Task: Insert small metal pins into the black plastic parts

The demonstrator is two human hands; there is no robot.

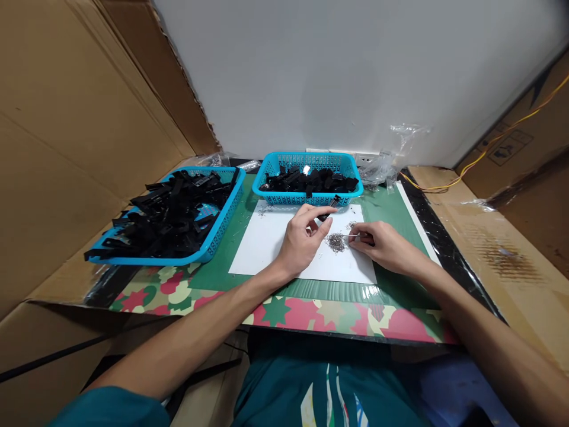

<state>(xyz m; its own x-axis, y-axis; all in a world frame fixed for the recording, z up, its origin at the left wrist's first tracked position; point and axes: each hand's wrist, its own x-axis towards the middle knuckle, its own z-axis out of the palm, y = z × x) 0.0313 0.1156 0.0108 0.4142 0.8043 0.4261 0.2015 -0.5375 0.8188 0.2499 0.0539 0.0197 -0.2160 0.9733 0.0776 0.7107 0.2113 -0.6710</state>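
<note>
My left hand (304, 237) pinches a small black plastic part (334, 204) between thumb and fingertips, above the sheet of white paper (262, 255). Closed around a pair of thin metal tweezers (351, 236), my right hand (377, 243) rests at the right of the paper. The tips of the tweezers point left, at a pile of tiny metal pieces (338, 242), too small to make out singly. A smaller scatter of the same pieces (351, 225) lies just behind the pile.
A blue basket (222, 222) heaped with long black plastic parts (173, 201) stands at the left. Another blue basket (306, 155) with black parts stands at the back. Cardboard walls (89, 107) flank the green mat (386, 207). Clear plastic bags (380, 169) and a yellow cable (471, 169) lie at the right.
</note>
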